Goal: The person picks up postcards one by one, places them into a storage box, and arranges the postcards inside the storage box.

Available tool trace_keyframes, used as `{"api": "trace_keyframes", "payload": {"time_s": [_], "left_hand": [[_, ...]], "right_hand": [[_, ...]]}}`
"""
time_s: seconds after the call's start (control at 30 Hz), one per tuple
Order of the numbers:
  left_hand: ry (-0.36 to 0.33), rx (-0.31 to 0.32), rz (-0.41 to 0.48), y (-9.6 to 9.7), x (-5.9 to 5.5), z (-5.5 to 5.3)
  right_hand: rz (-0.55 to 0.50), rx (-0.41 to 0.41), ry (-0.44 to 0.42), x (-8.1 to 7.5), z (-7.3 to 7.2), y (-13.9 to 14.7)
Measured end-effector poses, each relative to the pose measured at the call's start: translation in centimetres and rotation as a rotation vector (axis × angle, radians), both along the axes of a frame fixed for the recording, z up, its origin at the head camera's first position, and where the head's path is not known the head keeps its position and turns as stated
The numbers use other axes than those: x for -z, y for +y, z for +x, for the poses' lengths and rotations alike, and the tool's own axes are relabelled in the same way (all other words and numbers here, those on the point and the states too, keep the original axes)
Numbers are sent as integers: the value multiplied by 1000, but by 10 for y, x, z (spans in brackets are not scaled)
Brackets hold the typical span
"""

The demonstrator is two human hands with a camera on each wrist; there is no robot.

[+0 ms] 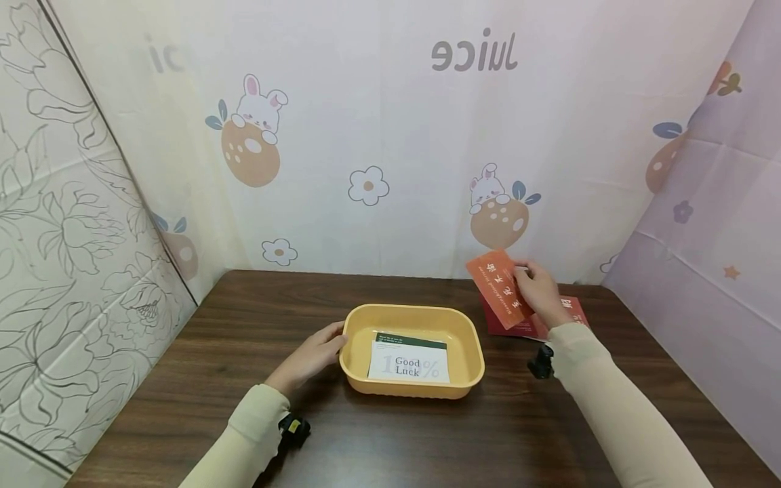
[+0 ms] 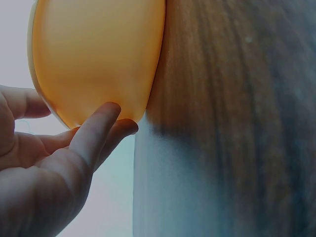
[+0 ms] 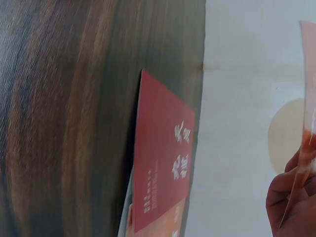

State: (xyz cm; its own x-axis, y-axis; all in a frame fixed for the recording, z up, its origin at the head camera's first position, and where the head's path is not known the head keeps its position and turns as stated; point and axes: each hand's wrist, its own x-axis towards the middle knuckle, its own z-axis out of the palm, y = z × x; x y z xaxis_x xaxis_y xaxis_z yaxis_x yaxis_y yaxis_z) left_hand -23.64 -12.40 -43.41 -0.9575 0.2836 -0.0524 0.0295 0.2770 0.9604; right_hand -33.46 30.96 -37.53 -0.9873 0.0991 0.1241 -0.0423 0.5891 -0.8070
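Observation:
A yellow plastic basin (image 1: 411,390) stands on the table, holding a white card with a green band (image 1: 409,357) that reads "Good Luck". My left hand (image 1: 312,356) touches the basin's left end; in the left wrist view its fairly straight fingers (image 2: 96,128) lie against the outer wall. Off to the right, my right hand (image 1: 539,291) pinches an orange-red card (image 1: 499,288) with white lettering by its edge, raised and tilted. Below it on the table lie a dark red card (image 3: 160,153) and an orange card (image 1: 575,308), partly hidden by the hand and the held card.
The dark wood table (image 1: 256,305) meets a printed curtain (image 1: 390,135) at its back edge. A white floral panel (image 1: 67,224) stands along the left, and a lilac curtain (image 1: 708,271) hangs on the right. Each wrist wears a small black camera (image 1: 295,430).

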Motion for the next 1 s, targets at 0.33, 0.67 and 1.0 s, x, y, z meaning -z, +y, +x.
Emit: {"api": "trace_keyframes", "payload": {"time_s": [0.33, 0.67, 1.0], "left_hand": [[-3, 10, 8, 0, 0, 0], [-4, 9, 16, -1, 2, -1], [0, 10, 2, 0, 2, -2]], "right_hand": [[36, -82, 33, -8, 2, -20], [20, -186, 8, -22, 8, -39], [33, -329, -3, -30, 18, -60]]}}
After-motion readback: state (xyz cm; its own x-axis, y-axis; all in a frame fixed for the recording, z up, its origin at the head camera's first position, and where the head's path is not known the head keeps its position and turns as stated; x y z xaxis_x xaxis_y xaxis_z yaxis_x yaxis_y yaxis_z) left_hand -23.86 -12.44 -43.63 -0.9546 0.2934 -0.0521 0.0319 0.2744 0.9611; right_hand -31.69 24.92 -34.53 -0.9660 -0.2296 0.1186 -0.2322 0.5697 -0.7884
